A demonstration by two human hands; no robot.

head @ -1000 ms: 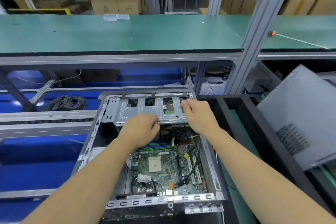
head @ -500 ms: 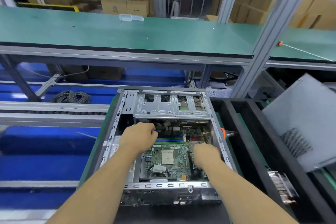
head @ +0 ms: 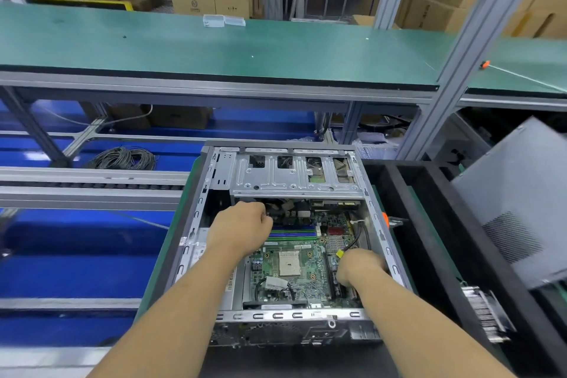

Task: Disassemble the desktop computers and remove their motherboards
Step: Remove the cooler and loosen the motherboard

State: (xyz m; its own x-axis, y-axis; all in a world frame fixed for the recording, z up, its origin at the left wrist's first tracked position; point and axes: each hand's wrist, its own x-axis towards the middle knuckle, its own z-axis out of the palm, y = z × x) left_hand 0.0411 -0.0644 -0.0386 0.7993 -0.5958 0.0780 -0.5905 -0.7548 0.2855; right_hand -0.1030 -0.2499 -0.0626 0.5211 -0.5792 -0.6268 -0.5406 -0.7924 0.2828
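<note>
An open desktop case [head: 294,186] lies flat in front of me, its silver drive cage at the far end. The green motherboard [head: 288,264] sits on the case floor with a bare CPU socket. My left hand [head: 242,228] is curled at the board's far left corner beside the memory slots and a bunch of connectors; what its fingers hold is hidden. My right hand [head: 359,265] is down by the expansion slots on the board's right side. Its fingers curl round the end of a black cable [head: 352,242] with a yellow tag.
Right of the case stands a black compartment tray [head: 429,224], with an orange-handled screwdriver [head: 387,219] at its edge and a finned heatsink [head: 487,313] inside. A grey side panel [head: 521,209] leans at far right. A wire coil [head: 122,158] lies left; a green bench [head: 214,49] runs behind.
My right hand left the drive cage and came down inside the case to the board's right side. My left hand stayed near the board's far left corner.
</note>
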